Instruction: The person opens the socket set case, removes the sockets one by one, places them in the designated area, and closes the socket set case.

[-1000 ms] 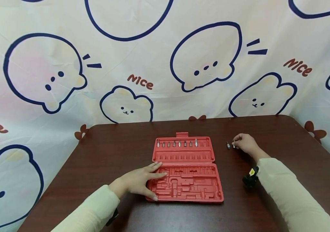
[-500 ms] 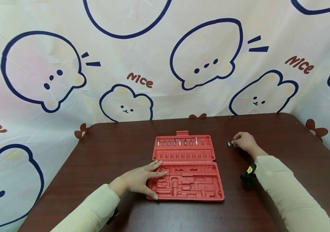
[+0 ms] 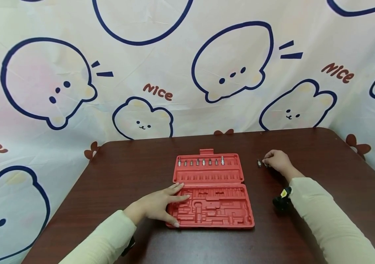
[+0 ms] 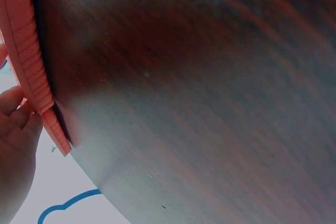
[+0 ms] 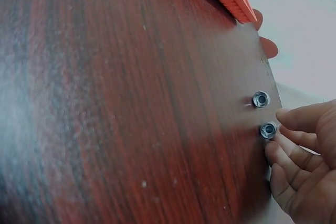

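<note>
We list one red tool case (image 3: 211,209), unfolded on the counter (image 3: 134,161); eight metal bits (image 3: 203,162), rowed in its far half; one left hand (image 3: 157,206), grip relaxed, fingers spread over the case's left edge; one right hand (image 3: 279,162), grip pinching a socket bit (image 5: 269,130) right of the case, near a second bit (image 5: 261,99).

Red case (image 3: 211,214) — open flat, eight silver bits (image 3: 203,162) inside, two metal pieces (image 5: 261,99) to its right

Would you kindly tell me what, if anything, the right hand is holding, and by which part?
The right hand appears to pinch a small metal bit by its far end, leaving its hollow end exposed.
</note>
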Available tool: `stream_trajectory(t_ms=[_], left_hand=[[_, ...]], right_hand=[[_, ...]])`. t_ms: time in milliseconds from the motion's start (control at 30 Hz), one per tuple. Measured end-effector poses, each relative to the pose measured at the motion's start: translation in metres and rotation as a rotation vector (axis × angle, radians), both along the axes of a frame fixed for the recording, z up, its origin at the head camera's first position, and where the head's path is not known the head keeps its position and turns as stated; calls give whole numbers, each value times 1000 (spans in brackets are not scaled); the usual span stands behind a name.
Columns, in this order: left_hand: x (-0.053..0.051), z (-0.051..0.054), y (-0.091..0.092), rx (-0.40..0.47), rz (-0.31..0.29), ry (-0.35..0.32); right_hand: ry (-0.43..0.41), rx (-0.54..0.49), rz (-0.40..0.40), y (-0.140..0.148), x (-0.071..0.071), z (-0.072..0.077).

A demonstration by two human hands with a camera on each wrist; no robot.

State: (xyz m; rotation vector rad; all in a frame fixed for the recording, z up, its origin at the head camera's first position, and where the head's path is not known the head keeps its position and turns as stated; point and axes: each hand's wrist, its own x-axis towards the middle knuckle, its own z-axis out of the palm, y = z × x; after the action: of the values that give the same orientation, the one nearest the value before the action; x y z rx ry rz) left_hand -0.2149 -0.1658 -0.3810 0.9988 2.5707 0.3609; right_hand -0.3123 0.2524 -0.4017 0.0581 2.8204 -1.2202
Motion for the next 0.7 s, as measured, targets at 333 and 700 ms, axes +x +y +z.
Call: stream_trajectory(t_ms=[333,700], left_hand=[[0,2,0,-28,-7,16],[-1,1,1,-13,-25,29]], right_hand=[[24,-61,12,-9,4,11],[-37,-165,30,-44,6,27]])
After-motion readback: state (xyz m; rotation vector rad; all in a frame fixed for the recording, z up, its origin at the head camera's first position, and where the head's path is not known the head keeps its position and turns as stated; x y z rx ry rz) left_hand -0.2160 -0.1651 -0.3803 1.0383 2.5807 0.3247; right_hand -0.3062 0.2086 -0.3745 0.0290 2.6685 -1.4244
